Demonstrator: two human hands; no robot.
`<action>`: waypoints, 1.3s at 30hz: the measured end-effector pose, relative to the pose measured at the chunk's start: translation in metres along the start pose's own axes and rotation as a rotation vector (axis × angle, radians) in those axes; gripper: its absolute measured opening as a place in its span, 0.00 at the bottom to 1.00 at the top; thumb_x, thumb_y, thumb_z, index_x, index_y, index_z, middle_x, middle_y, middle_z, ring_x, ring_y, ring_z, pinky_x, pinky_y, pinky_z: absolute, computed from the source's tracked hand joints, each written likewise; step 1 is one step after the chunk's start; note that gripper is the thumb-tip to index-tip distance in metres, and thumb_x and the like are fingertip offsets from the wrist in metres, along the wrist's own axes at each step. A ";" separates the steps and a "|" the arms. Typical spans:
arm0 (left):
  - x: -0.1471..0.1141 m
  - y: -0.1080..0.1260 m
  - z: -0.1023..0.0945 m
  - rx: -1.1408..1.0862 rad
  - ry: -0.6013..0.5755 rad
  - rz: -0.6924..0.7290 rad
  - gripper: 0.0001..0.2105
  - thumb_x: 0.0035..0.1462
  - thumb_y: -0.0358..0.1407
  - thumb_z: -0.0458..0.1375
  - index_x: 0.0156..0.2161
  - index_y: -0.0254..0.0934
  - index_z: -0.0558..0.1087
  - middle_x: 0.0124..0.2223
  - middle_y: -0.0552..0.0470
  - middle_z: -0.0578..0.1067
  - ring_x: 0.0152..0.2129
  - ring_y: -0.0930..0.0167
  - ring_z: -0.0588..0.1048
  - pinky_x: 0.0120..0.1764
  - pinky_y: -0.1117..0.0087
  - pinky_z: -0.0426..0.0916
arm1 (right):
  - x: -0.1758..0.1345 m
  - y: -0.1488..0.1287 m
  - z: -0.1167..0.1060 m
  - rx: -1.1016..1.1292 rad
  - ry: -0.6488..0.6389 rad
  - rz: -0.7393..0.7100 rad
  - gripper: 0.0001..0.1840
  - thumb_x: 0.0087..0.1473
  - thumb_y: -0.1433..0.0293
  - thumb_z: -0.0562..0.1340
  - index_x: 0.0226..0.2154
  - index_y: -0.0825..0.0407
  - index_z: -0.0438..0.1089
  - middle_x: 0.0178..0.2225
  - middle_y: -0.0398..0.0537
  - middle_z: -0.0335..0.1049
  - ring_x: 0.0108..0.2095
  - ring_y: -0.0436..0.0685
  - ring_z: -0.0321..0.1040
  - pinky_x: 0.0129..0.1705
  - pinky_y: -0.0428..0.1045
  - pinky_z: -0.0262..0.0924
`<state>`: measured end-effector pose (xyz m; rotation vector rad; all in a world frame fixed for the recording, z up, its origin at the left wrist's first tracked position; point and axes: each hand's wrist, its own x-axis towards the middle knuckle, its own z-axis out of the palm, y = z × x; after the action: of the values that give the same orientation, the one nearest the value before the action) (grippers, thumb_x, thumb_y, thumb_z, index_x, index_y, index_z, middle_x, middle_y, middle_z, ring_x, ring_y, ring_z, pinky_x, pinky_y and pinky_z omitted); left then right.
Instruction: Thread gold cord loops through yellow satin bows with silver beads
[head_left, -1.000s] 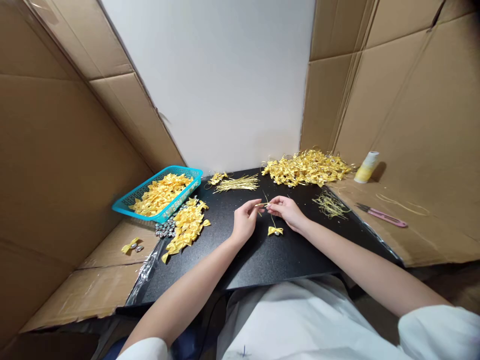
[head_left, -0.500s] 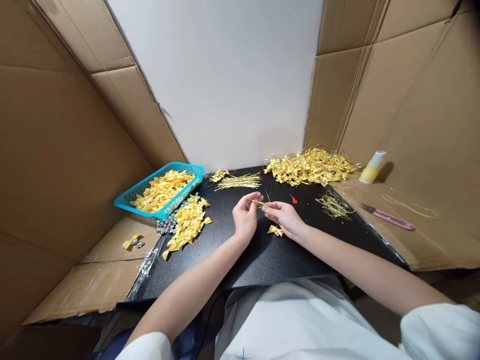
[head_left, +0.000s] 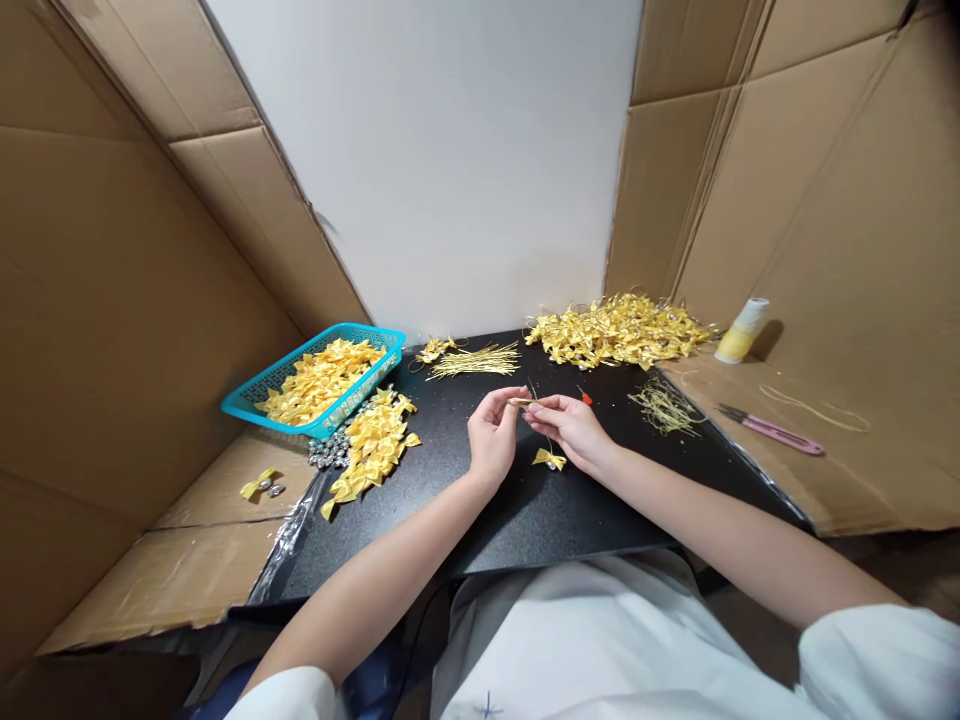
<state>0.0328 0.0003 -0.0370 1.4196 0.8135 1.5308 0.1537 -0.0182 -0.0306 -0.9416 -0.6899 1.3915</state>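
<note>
Over the black tabletop, my left hand (head_left: 493, 432) and my right hand (head_left: 576, 432) nearly meet. Both pinch a thin gold cord (head_left: 523, 403), its short stretch showing between the fingertips. A yellow ribbon bow (head_left: 550, 459) with a silver bead hangs on the cord below my right hand, close to the table surface. How the cord is looped or knotted is too small to make out, and my right fingers cover part of it.
To the left are a turquoise basket (head_left: 315, 435) of yellow bows, loose bows (head_left: 367, 450) and silver beads (head_left: 328, 450). Cut gold cords (head_left: 480, 361) and a finished-bow heap (head_left: 615, 332) lie behind. On the right are cord scraps (head_left: 667, 408), pink-handled snips (head_left: 780, 433) and a thread cone (head_left: 742, 331).
My right fingertips have moved slightly left along the cord, nearer my left fingers. Both hands keep their pinch, and the bow still hangs below.
</note>
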 end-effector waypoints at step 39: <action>0.003 0.016 -0.020 0.667 -0.218 0.342 0.05 0.52 0.33 0.58 0.27 0.38 0.75 0.25 0.52 0.77 0.23 0.71 0.72 0.32 0.69 0.65 | 0.000 -0.006 -0.007 -0.341 -0.052 -0.443 0.16 0.31 0.58 0.74 0.21 0.50 0.74 0.27 0.47 0.77 0.31 0.57 0.74 0.39 0.54 0.69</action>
<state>0.0103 -0.0011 -0.0241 2.2668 1.0369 1.3643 0.1624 -0.0187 -0.0289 -0.9442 -1.1248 0.9235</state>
